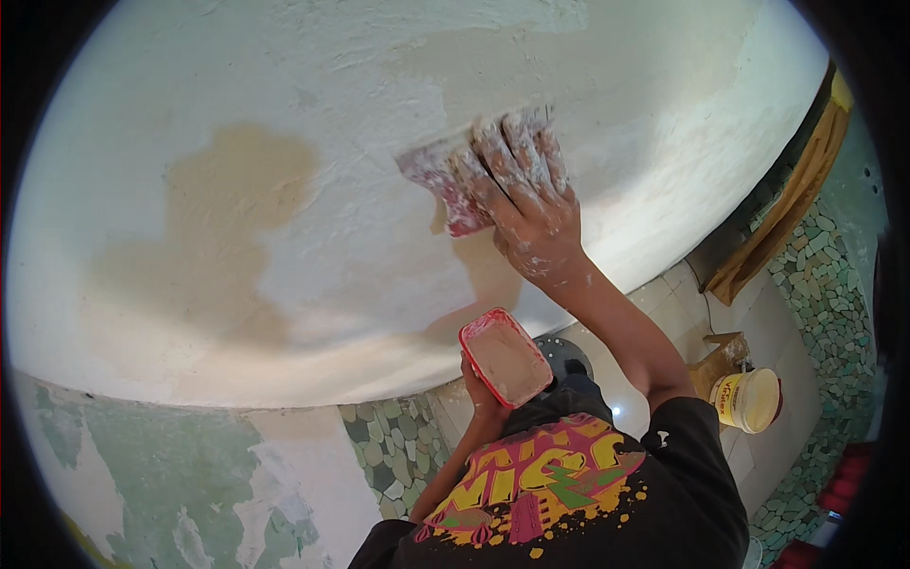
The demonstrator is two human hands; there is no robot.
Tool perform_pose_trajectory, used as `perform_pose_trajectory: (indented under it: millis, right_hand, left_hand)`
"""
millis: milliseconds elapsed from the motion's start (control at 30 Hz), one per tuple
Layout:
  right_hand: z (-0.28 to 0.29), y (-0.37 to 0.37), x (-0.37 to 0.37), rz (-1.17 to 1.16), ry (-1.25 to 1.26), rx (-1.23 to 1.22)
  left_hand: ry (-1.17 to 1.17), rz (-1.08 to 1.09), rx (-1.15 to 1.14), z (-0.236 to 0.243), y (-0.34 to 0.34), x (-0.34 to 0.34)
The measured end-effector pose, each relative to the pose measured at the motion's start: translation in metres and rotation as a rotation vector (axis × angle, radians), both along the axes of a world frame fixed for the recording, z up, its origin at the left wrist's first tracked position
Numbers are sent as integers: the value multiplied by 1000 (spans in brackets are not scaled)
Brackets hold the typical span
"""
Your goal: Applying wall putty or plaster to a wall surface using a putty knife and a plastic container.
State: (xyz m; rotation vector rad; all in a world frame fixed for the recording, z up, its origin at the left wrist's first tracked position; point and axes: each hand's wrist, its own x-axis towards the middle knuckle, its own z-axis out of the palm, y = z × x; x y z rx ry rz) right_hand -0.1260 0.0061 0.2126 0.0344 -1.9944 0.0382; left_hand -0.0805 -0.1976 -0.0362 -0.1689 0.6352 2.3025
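Note:
My right hand (pixel 531 209), smeared with white paste, is closed on a red, paste-coated putty spreader (pixel 445 180). The spreader's wide edge lies against the pale wall (pixel 379 247), and my fingers spread over its upper face. Lower down, my left hand (pixel 483 394) holds a red rectangular tub (pixel 505 358) from its left side; part of that hand is hidden behind it. Smooth beige paste fills much of the tub, with smears on the rim. Darker beige patches (pixel 246 180) show on the wall left of the spreader.
A white bucket with a yellow label (pixel 747 400) stands at the right beside a small wooden stool (pixel 718 358). Brown wooden boards (pixel 782 213) lean at the far right. Pebble-patterned tiles (pixel 393 446) border the floor, and a peeling green wall (pixel 152 474) is at lower left.

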Motion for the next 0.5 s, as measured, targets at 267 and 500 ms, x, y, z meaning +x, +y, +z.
perform_pose_trajectory:
  millis: [267, 500]
  right_hand:
    - [-9, -35, 70, 127, -103, -242]
    - [57, -9, 9, -149, 69, -29]
  left_hand:
    - [-7, -40, 52, -6, -23, 6]
    - [-1, -25, 86, 8, -21, 2]
